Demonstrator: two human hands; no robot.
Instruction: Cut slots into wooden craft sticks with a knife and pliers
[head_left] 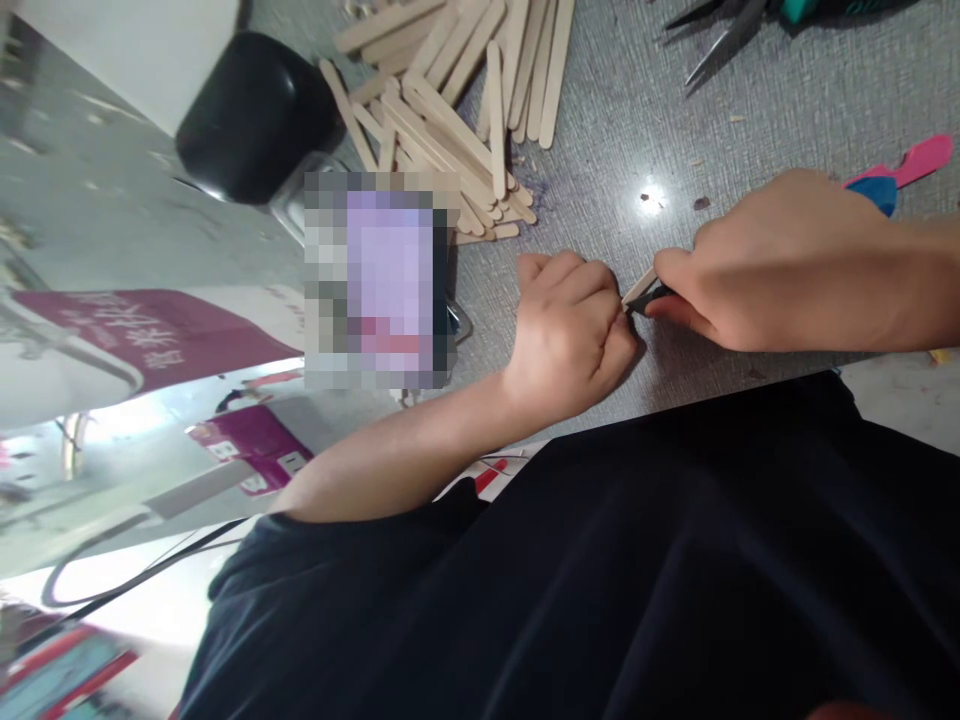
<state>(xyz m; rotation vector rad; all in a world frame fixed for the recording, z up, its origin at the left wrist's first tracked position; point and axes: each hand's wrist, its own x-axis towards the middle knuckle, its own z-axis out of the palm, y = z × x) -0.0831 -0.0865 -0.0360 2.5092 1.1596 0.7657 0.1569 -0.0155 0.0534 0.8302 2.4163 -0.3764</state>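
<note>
My left hand (574,325) is closed in a fist on the grey tabletop, knuckles up. My right hand (802,260) is closed too, its thumb and forefinger pinching the end of a pale wooden craft stick (639,287). The stick's other end meets the thumb side of my left fist. Against the stick, at my right fingertips, sits a small dark piece (661,292) whose kind I cannot make out. Whatever lies inside the left fist is hidden, though the stick appears to run into it.
A loose heap of craft sticks (442,130) lies beyond my left hand, beside a black rounded case (255,115). Green-handled pliers (724,45) rest at the far right. A pink tool (926,160) and a blue piece (874,193) lie behind my right hand. A blurred-out patch (390,270) covers something.
</note>
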